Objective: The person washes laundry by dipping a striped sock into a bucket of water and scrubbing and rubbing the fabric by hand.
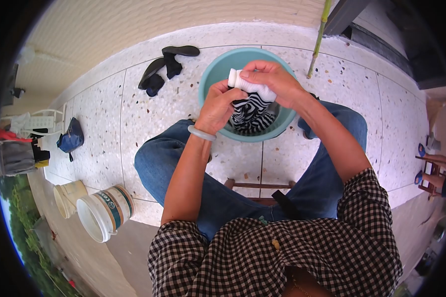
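Note:
Both my hands hold a black-and-white striped cloth with a white ribbed band (252, 106) over a round teal basin (210, 74). My left hand (219, 106), below a pale bracelet (201, 132) at the wrist, pinches the cloth's left side. At the upper right of the cloth, my right hand (271, 81) grips the white band between thumb and fingers. The striped part hangs down into the basin, which stands on the speckled tile floor between my knees. What lies beneath the cloth in the basin is mostly hidden.
Black shoes with dark cloth (171, 62) lie left of the basin. A green stalk (319, 39) stands at the upper right. Two buckets (96, 218) and a blue bag (72, 136) are at the left. At the far right, another person's legs (433, 171) show.

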The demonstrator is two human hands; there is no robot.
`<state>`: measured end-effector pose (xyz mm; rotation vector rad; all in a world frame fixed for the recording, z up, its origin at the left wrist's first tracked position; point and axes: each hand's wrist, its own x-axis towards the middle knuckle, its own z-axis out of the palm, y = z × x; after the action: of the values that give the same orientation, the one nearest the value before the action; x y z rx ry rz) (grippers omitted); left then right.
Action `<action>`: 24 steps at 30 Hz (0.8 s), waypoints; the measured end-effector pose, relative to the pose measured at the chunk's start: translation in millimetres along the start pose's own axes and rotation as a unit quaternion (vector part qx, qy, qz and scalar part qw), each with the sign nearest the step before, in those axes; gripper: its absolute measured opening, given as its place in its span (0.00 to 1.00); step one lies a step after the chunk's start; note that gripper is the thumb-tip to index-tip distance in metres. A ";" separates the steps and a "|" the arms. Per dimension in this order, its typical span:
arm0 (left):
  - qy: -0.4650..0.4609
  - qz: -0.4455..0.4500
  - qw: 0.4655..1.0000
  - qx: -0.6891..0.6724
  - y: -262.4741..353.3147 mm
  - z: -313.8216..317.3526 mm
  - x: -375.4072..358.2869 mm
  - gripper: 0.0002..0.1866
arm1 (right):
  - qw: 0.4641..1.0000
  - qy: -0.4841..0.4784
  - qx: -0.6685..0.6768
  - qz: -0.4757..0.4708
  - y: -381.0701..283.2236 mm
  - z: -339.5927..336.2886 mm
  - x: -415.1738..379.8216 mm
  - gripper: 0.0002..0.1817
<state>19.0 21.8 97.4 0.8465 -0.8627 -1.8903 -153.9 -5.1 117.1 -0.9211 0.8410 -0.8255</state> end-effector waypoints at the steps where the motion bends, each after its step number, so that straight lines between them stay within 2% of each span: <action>1: 0.002 -0.005 1.000 -0.010 0.8 1.8 -0.7 0.10 | 1.000 0.004 -0.004 -0.008 -0.8 0.0 0.5 0.06; 9: -0.005 -0.026 0.998 -0.051 0.7 7.1 -0.7 0.11 | 0.998 0.001 -0.061 -0.025 -2.7 -8.2 2.0 0.07; 15: 0.003 -0.069 0.998 0.006 2.9 13.6 -4.5 0.10 | 0.993 -0.001 -0.107 -0.056 -4.1 -0.6 -2.2 0.07; 24: -0.003 -0.021 1.000 -0.002 -1.9 3.7 -2.6 0.10 | 0.998 0.000 -0.056 -0.029 -1.4 0.8 0.8 0.07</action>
<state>16.2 25.6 98.3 0.8644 -0.8510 -1.9308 -153.2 -6.0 118.5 -1.0490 0.8707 -0.8339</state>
